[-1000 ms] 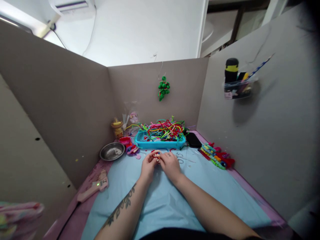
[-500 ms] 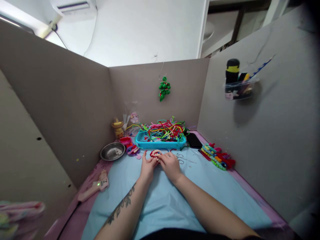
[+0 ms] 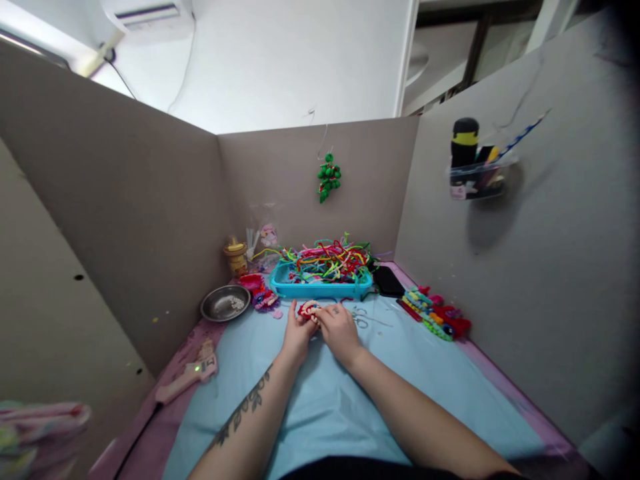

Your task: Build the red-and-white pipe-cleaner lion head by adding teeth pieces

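Observation:
Between my two hands, over the middle of the blue cloth [image 3: 380, 400], is a small red and cream knitted-looking piece [image 3: 309, 309] with a spot of blue. My left hand [image 3: 297, 333] grips it from below and the left, its thumb raised along the side. On the other side, the fingers of my right hand [image 3: 339, 330] pinch its right edge. Fingers cover much of the piece, so its full shape is hidden. Just right of my right hand lie scissors [image 3: 361, 319], partly hidden by it.
Behind the hands stands a blue tray [image 3: 320, 291] heaped with colourful yarn strands. A metal bowl [image 3: 225, 304] and a corded pink glue gun [image 3: 190, 379] are at left. At right lie a black phone [image 3: 389, 281] and colourful knitted pieces [image 3: 437, 313]. Grey panels enclose three sides.
The red and cream piece has turned slightly and shifted a little left in my fingers. Both hands stay in nearly the same place.

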`<action>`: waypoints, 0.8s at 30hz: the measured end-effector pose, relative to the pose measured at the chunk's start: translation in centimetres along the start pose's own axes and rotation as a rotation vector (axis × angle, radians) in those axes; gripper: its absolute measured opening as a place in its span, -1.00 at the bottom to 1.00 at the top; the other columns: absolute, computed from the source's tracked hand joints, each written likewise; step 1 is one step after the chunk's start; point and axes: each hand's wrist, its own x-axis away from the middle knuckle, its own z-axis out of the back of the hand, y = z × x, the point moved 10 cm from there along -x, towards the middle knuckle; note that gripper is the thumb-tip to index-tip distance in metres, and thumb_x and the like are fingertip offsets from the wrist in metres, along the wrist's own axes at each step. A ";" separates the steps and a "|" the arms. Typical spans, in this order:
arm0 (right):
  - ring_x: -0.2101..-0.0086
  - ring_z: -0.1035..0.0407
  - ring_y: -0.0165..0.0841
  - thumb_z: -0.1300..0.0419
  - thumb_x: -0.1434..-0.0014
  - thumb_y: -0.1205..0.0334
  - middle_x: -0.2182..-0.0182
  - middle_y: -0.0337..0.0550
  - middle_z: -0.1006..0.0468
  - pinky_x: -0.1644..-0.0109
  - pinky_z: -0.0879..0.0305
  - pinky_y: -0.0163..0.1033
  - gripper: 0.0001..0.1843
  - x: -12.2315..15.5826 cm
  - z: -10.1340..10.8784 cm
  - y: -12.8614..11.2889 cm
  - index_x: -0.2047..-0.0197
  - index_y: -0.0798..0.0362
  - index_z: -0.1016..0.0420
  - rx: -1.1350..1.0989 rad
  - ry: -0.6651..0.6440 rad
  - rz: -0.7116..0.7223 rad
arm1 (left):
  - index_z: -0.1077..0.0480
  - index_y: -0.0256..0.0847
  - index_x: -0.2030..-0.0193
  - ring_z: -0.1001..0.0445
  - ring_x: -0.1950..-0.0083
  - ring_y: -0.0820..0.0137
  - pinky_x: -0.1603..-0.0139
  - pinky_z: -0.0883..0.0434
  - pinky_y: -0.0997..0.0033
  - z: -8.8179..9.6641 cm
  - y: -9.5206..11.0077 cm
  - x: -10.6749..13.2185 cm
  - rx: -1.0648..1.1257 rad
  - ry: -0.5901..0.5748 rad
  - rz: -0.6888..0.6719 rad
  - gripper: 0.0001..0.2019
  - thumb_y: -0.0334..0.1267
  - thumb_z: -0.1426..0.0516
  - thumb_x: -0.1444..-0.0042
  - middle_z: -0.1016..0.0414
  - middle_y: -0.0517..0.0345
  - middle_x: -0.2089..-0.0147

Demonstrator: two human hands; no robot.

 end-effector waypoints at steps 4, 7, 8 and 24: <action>0.19 -0.21 -0.21 -0.07 -0.14 0.37 0.24 -0.08 -0.47 0.14 -0.12 -0.14 -0.73 0.0 0.1 -0.4 0.11 -0.04 -0.46 -0.018 -0.022 -0.005 | 0.15 -0.07 -0.28 -0.47 0.32 0.47 0.21 -0.37 0.45 -0.1 0.2 0.0 -0.005 -0.008 -0.016 0.02 -0.42 -0.32 0.31 -0.49 0.14 0.21; 0.16 -0.20 -0.20 -0.06 -0.14 0.38 0.21 -0.07 -0.46 0.10 -0.13 -0.13 -0.74 0.1 0.1 -0.6 0.13 -0.02 -0.47 -0.045 -0.020 0.001 | 0.13 -0.14 -0.28 -0.48 0.28 0.45 0.17 -0.35 0.46 0.4 0.5 -0.2 -0.043 0.005 -0.055 0.01 -0.38 -0.33 0.29 -0.51 0.10 0.23; 0.15 -0.20 -0.20 -0.07 -0.15 0.37 0.20 -0.06 -0.45 0.09 -0.13 -0.12 -0.75 0.1 0.2 -0.7 0.13 -0.01 -0.47 -0.051 -0.013 0.003 | 0.12 -0.16 -0.28 -0.48 0.29 0.45 0.18 -0.35 0.47 0.6 0.5 -0.3 -0.062 0.017 -0.065 0.00 -0.37 -0.33 0.30 -0.51 0.11 0.25; 0.15 -0.21 -0.22 -0.11 -0.13 0.37 0.20 -0.09 -0.45 0.08 -0.15 -0.10 -0.81 -0.1 0.8 -0.3 0.27 -0.03 -0.53 -0.108 0.076 -0.014 | -0.35 -0.30 0.17 -0.49 0.33 0.43 0.20 -0.41 0.46 -0.2 0.9 0.1 0.140 -0.016 0.050 -0.51 -0.61 -0.23 0.35 -0.53 0.09 0.33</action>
